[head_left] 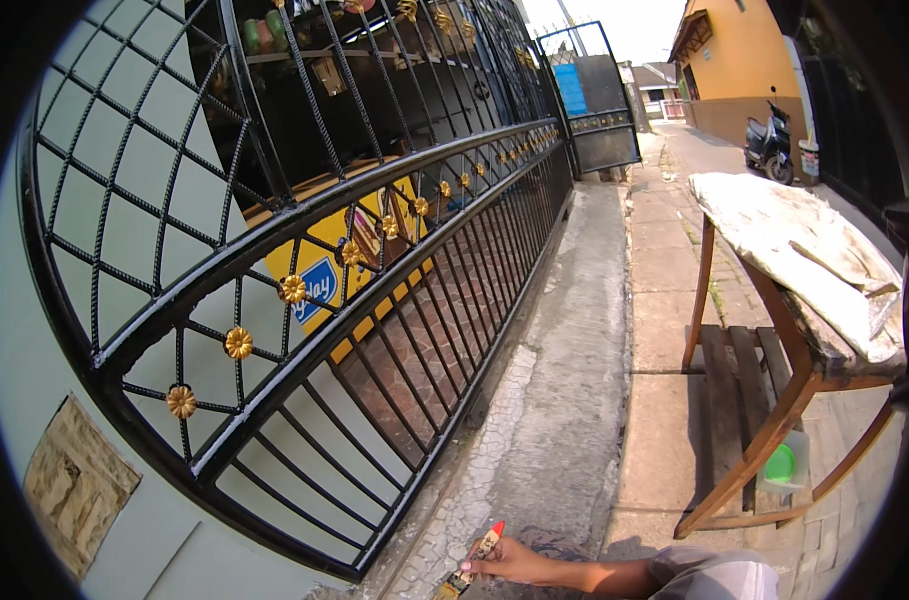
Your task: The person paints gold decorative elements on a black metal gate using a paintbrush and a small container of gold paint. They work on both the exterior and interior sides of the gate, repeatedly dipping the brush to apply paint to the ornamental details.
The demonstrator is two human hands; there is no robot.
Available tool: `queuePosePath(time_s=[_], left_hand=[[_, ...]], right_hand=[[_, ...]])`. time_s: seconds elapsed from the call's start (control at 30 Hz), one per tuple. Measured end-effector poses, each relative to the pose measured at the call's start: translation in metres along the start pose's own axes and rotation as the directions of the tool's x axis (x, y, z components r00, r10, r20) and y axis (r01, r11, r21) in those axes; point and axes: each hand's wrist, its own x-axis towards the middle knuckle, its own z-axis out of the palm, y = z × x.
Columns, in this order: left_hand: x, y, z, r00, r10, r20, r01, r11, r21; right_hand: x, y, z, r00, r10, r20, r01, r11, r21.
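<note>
A paintbrush (486,545) is held in the right hand (514,562), near the middle of the lower edge; its handle is gripped between closed fingers (481,566), the red tip being pointed up and slightly to the right, the bristles (448,589) down and to the left; whether anything is touched by the bristles cannot be told, as they are partly cut off by the edge; the left hand is out of view, so the state of its fingers cannot be told.

The brush is held above a cracked concrete strip (574,300), beside the near lower corner of a black metal gate (284,410); the gate's band is dotted with gold rosettes (238,343), and pale streaks are seen along its rails; a yellow board with a blue patch (316,288) is partly hidden behind the bars.

To the right, a wooden surface (796,395) is covered by a crumpled whitish sheet (804,235); below it, near the slats (724,400), a clear container (798,446) with something green (779,463) is seen; farther off, a dark scooter (770,145) is parked by an orange building (754,55).
</note>
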Motion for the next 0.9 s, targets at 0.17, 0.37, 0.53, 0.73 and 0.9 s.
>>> queuePosePath(time_s=[0.17, 0.37, 0.53, 0.73, 0.9], left_hand=[[0.001, -0.003, -0.004, 1.000, 0.015, -0.003, -0.015, 1.000, 0.012], [0.007, -0.011, -0.010, 0.994, 0.024, -0.103, -0.028, 0.999, -0.036], [0.006, -0.026, -0.021, 0.980, 0.081, -0.180, -0.081, 0.997, 0.007], [0.001, -0.055, -0.035, 0.967, 0.129, -0.221, -0.134, 0.991, -0.004], [-0.008, -0.066, -0.044, 0.953, 0.138, -0.271, -0.126, 0.990, 0.062]], right_hand=[[0.006, 0.008, 0.000, 1.000, 0.015, 0.009, -0.015, 0.999, -0.032], [0.011, -0.014, 0.003, 0.993, 0.038, -0.108, -0.029, 0.996, 0.083], [0.037, -0.057, 0.030, 0.965, -0.080, -0.251, 0.147, 0.955, 0.258], [0.115, -0.140, 0.084, 0.821, -0.528, -0.218, 0.561, 0.816, 0.138], [0.176, -0.212, 0.149, 0.513, -0.849, -0.126, 0.851, 0.522, -0.048]])
